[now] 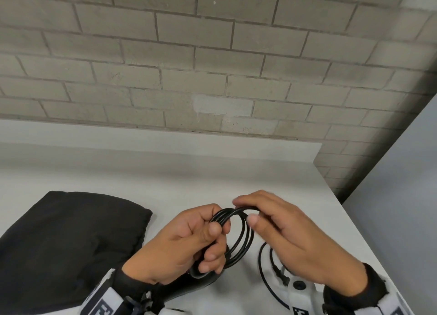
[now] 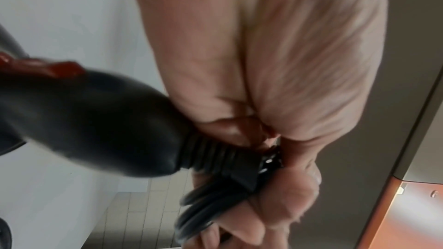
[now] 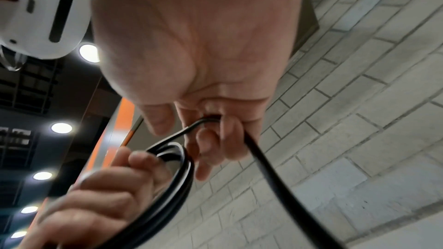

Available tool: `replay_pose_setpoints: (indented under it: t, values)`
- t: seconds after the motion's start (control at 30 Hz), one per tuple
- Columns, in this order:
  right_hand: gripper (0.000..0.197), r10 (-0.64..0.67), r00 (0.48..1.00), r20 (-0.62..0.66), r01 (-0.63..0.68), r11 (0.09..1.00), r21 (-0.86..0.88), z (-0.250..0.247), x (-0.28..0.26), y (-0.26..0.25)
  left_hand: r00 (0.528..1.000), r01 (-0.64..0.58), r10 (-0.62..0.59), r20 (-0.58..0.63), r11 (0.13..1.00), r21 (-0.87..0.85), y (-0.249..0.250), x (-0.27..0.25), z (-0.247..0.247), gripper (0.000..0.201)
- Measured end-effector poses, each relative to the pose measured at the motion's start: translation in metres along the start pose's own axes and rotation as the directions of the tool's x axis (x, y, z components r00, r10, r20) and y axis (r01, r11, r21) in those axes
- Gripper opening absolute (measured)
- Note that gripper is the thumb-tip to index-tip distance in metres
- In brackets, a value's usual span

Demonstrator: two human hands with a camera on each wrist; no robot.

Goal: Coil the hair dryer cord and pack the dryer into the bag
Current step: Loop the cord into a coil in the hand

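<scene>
Left hand (image 1: 186,241) grips coiled cord (image 1: 238,236); right hand (image 1: 283,234) pinches coil's top, just beside; bag (image 1: 66,243) lies at counter's (image 1: 212,173) left edge.

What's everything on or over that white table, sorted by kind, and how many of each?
Hands: 2, left hand and right hand
Black cord: 1
Hair dryer: 1
Black bag: 1
Total: 5

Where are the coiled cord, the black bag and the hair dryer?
coiled cord (image 1: 238,239), head view, right side of the loops.
black bag (image 1: 63,239), head view, middle of the fabric.
hair dryer (image 2: 95,120), left wrist view, dark handle near the ribbed cord collar.
</scene>
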State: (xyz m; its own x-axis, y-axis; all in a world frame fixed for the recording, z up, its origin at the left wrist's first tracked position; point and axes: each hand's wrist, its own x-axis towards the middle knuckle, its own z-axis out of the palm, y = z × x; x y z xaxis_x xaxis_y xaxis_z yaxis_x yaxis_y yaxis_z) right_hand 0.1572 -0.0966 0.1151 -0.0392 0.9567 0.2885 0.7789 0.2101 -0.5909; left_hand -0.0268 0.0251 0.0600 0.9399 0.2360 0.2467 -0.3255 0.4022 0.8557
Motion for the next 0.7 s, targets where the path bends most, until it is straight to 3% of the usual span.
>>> replay_pose_setpoints:
  t: [0.1, 0.33, 0.5, 0.7]
  values:
    - [0.042, 0.022, 0.996, 0.091, -0.010, 0.992, -0.123, 0.013, 0.001, 0.000, 1.000, -0.002, 0.002, 0.021, 1.000, 0.000, 0.001, 0.000, 0.001, 0.022]
    - [0.009, 0.029, 1.000, -0.005, -0.029, 0.999, -0.046, 0.034, 0.005, -0.001, 0.999, -0.028, 0.031, -0.036, 0.996, 0.087, 0.002, -0.002, 0.005, 0.026]
    - [0.015, 0.084, 0.994, -0.076, -0.086, 0.996, -0.025, 0.039, 0.007, -0.003, 0.992, -0.042, 0.075, -0.105, 0.956, 0.290, 0.007, -0.003, 0.008, 0.035]
    - [0.016, 0.130, 0.969, -0.208, -0.128, 0.992, 0.023, 0.046, 0.009, -0.002, 0.976, -0.025, 0.097, -0.192, 0.937, 0.349, 0.006, -0.010, 0.005, 0.036]
